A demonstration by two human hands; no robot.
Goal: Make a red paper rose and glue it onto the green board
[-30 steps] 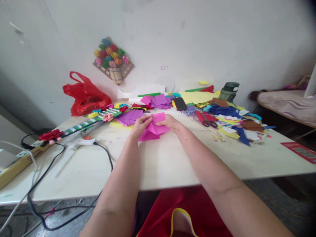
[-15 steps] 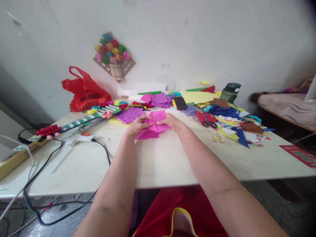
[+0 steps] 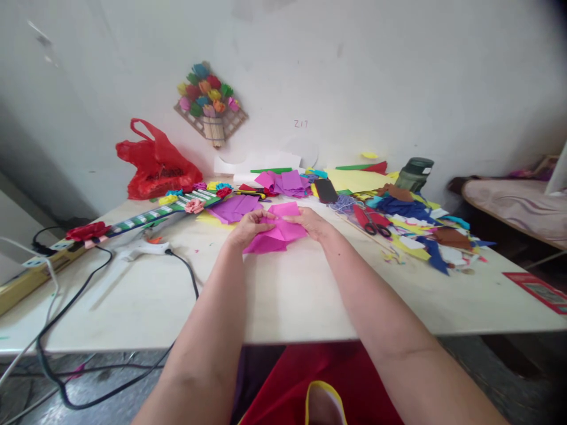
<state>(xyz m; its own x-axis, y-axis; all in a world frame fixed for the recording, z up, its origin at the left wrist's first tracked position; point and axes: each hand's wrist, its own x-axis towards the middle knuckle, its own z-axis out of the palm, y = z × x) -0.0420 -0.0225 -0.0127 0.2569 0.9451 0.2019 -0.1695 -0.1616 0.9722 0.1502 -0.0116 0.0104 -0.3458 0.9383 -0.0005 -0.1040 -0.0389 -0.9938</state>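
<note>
Both my hands are on a pink paper (image 3: pixel 277 233) that lies on the desk (image 3: pixel 287 295), a little past its middle. My left hand (image 3: pixel 250 227) pinches the paper's left part, fingers curled over a raised fold. My right hand (image 3: pixel 312 222) presses on the right part, fingers bent and meeting the left hand's near the paper's centre. The paper is creased and partly lifted between them, with one corner sticking out toward the far side.

Just beyond the paper lies a purple sheet (image 3: pixel 234 208), and farther off a heap of pink and purple squares (image 3: pixel 283 181). To the left of those, a long green and white strip (image 3: pixel 150 215) runs across the desk with small paper flowers on it, and a red flower (image 3: pixel 86 231) sits at its left end. A white glue gun (image 3: pixel 139 249) lies near that strip, with its black cord (image 3: pixel 188 274) trailing over the near edge. A red bag (image 3: pixel 157 164) stands at the far left against the wall.

To the right of my hands are red scissors (image 3: pixel 372 218), a black phone (image 3: pixel 326 190), and a spread of coloured scraps (image 3: pixel 420 227). A dark green bottle (image 3: pixel 414 172) stands at the far right of the desk. On the wall hangs a bunch of paper flowers (image 3: pixel 208 100).
</note>
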